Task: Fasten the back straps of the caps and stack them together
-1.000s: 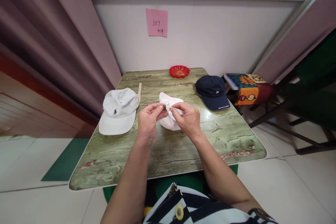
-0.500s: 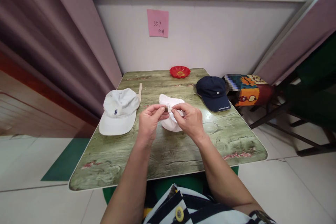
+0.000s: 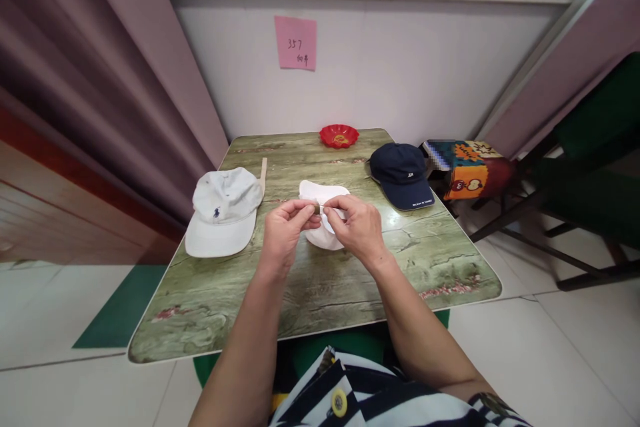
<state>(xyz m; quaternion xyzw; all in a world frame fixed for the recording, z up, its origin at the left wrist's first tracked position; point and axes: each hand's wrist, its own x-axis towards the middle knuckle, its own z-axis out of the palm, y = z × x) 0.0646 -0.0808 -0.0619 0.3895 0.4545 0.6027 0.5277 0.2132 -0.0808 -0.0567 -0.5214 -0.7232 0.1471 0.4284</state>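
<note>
Two pinches at once: the left hand (image 3: pixel 284 230), thumb pressed on forefinger, grips a small brown clasp (image 3: pixel 317 210), while the right hand (image 3: pixel 357 225), just as tightly closed, nips a white strap (image 3: pixel 322 209). Wrists bent inward, forearms reaching up from the near edge. Beneath the hands sits a white cap (image 3: pixel 325 191), mid-table (image 3: pixel 330 293). Beyond it, a red dish (image 3: pixel 339 136) (gold marking on its bottom). And the fingertips are slightly closer together than half a second ago; the navy cap (image 3: pixel 400 170) hasn't budged.
</note>
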